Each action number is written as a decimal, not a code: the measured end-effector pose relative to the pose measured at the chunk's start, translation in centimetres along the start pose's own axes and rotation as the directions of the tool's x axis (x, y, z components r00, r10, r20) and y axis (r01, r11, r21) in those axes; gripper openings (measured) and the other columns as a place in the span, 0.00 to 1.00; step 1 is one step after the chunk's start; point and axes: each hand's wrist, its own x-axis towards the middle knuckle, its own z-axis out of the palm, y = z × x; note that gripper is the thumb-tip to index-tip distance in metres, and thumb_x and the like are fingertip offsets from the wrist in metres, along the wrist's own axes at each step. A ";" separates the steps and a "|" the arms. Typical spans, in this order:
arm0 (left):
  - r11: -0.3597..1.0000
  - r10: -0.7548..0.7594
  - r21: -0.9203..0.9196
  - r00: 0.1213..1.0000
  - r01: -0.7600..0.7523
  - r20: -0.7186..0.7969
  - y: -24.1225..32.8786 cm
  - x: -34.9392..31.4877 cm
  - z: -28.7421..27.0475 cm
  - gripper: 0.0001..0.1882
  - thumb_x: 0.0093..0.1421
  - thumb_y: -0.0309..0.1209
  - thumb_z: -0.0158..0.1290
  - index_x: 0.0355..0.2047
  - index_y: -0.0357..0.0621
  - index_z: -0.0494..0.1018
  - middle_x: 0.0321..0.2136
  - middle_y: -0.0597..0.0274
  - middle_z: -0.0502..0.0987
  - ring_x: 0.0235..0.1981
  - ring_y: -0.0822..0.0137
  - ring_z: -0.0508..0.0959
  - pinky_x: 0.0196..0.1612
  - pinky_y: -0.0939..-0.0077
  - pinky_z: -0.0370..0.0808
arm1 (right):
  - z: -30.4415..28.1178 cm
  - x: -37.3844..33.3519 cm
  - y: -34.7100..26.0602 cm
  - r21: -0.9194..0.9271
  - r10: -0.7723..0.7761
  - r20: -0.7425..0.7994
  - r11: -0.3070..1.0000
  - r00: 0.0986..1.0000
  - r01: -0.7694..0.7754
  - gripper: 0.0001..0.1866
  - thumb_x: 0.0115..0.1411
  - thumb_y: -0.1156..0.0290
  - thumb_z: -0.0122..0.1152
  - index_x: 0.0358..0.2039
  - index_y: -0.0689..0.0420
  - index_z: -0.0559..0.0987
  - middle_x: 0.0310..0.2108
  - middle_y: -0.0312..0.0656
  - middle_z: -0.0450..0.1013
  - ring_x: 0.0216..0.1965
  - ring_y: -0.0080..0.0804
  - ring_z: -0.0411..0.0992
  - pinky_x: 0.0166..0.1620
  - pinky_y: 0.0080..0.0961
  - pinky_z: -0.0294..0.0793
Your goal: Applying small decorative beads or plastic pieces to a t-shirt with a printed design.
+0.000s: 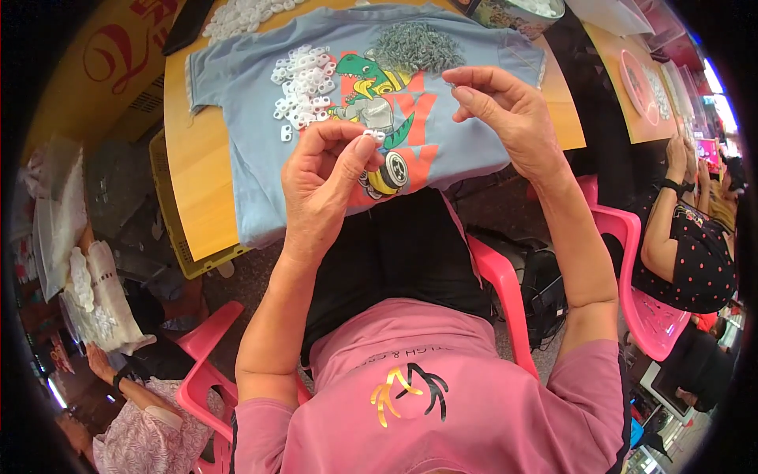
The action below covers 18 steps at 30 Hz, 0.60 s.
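Pinched between the thumb and fingers of my left hand (322, 175) is a small white plastic piece (374, 136) with a hole in it. My right hand (513, 118) is raised to the right of it, thumb and forefinger together on a tiny grey metal-looking piece (451, 84), too small to make out. Below both hands a blue-grey T-shirt (245, 146) with a dinosaur print lies spread over the table. A heap of similar white plastic pieces (304, 85) rests on the shirt beyond my left hand. Beyond my right hand sits a mound of small grey metal-looking pieces (418, 47).
More white pieces (246, 16) lie at the table's far left, and a round tin (537, 9) stands far right. A yellow crate (178, 213) is beside the wooden table (201, 229). Pink chairs (505, 276) stand nearby. Other people work at left (150, 419) and right (687, 245).
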 end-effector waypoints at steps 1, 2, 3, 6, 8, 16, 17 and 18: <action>1.000 -0.005 -0.004 1.000 0.005 -0.003 0.0 0.0 0.0 0.07 0.64 0.25 0.55 0.41 0.36 0.72 0.30 0.64 0.78 0.32 0.77 0.77 0.38 0.83 0.74 | -0.1 0.0 0.2 -0.028 0.003 -0.016 1.000 1.000 -0.004 0.14 0.62 0.71 0.61 0.46 0.63 0.78 0.39 0.37 0.76 0.33 0.20 0.73 0.42 0.18 0.72; 1.000 -0.005 -0.004 1.000 0.005 -0.002 0.0 0.0 0.0 0.07 0.64 0.25 0.55 0.41 0.36 0.72 0.30 0.64 0.78 0.32 0.77 0.77 0.38 0.83 0.74 | -0.3 0.1 0.4 -0.056 0.006 -0.031 0.998 0.999 -0.008 0.13 0.62 0.71 0.61 0.46 0.63 0.78 0.39 0.37 0.76 0.33 0.20 0.73 0.42 0.18 0.72; 1.000 0.002 -0.003 1.000 -0.002 0.002 0.0 0.0 0.0 0.07 0.64 0.25 0.55 0.41 0.36 0.72 0.30 0.64 0.78 0.32 0.77 0.77 0.38 0.83 0.74 | -0.4 0.1 0.6 -0.056 0.006 -0.031 0.998 0.999 -0.008 0.13 0.62 0.71 0.61 0.46 0.63 0.78 0.39 0.37 0.76 0.33 0.20 0.73 0.42 0.18 0.72; 1.000 0.001 -0.009 1.000 -0.001 0.000 0.0 0.1 0.2 0.07 0.64 0.25 0.55 0.41 0.36 0.72 0.30 0.64 0.78 0.32 0.77 0.77 0.38 0.83 0.74 | -0.8 0.2 0.8 -0.080 0.043 -0.066 0.996 0.997 -0.048 0.13 0.62 0.71 0.61 0.46 0.62 0.78 0.39 0.37 0.76 0.33 0.20 0.73 0.41 0.18 0.72; 1.000 -0.006 -0.014 1.000 0.006 -0.010 -0.1 0.1 0.1 0.07 0.64 0.25 0.55 0.41 0.36 0.72 0.31 0.64 0.78 0.32 0.77 0.77 0.38 0.83 0.74 | -0.7 0.2 0.7 -0.101 0.042 -0.081 0.994 0.996 -0.050 0.13 0.62 0.71 0.60 0.46 0.62 0.78 0.39 0.36 0.76 0.32 0.19 0.73 0.41 0.17 0.71; 1.000 0.011 -0.010 1.000 -0.011 0.008 -0.2 0.0 -0.1 0.08 0.64 0.26 0.55 0.41 0.36 0.72 0.31 0.64 0.78 0.32 0.77 0.77 0.38 0.83 0.74 | -0.8 0.2 0.3 -0.184 0.059 -0.062 0.980 0.996 -0.070 0.13 0.64 0.69 0.56 0.46 0.61 0.79 0.31 0.33 0.74 0.30 0.17 0.70 0.40 0.16 0.68; 1.000 0.012 -0.011 1.000 -0.012 0.007 -0.2 0.0 -0.1 0.08 0.64 0.26 0.55 0.41 0.36 0.72 0.31 0.64 0.78 0.32 0.77 0.77 0.38 0.83 0.74 | -0.8 0.2 0.3 -0.200 0.056 -0.050 0.978 0.997 -0.065 0.13 0.65 0.69 0.56 0.46 0.61 0.80 0.29 0.32 0.74 0.29 0.16 0.70 0.40 0.16 0.68; 1.000 0.009 -0.005 1.000 -0.009 0.005 -0.2 0.0 0.0 0.07 0.64 0.26 0.55 0.41 0.36 0.72 0.31 0.64 0.78 0.32 0.77 0.77 0.38 0.83 0.74 | -0.9 0.2 0.4 -0.201 0.056 -0.049 0.978 0.997 -0.065 0.13 0.65 0.69 0.56 0.46 0.61 0.80 0.29 0.32 0.74 0.29 0.16 0.70 0.40 0.16 0.68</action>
